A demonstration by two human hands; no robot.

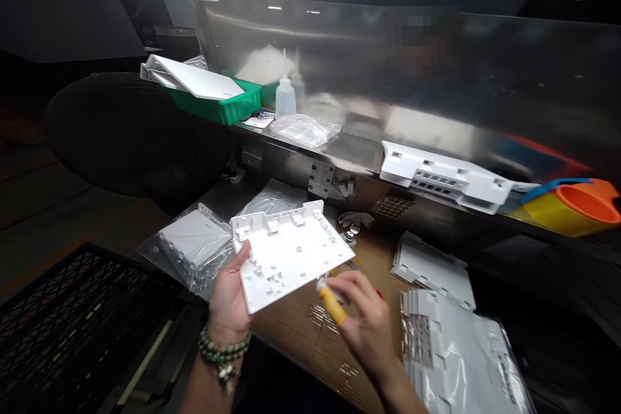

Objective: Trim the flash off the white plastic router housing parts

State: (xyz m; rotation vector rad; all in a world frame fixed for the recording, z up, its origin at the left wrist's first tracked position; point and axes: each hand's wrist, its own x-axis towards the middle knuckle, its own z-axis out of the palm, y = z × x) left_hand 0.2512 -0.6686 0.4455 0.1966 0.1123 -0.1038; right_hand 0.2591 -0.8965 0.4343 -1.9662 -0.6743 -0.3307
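Observation:
A white plastic housing panel (291, 255) is tilted over the bench, its inner side with small clips and posts facing up. My left hand (231, 297) grips the panel's left edge, thumb on top, with a beaded bracelet on the wrist. Just off the panel's lower right edge, my right hand (363, 317) is closed with its fingers bent toward the thumb. A yellow finger cover (332, 306) sits on the thumb, and something small and whitish shows at the fingertips, too blurred to name.
Bagged white panels lie at left (194, 239) and right (451, 349) on the bench. Above runs a metal shelf with a green bin (237, 103), a squeeze bottle (286, 100), a white vented panel (441, 178) and an orange-yellow container (572, 207). A black crate (82, 330) stands lower left.

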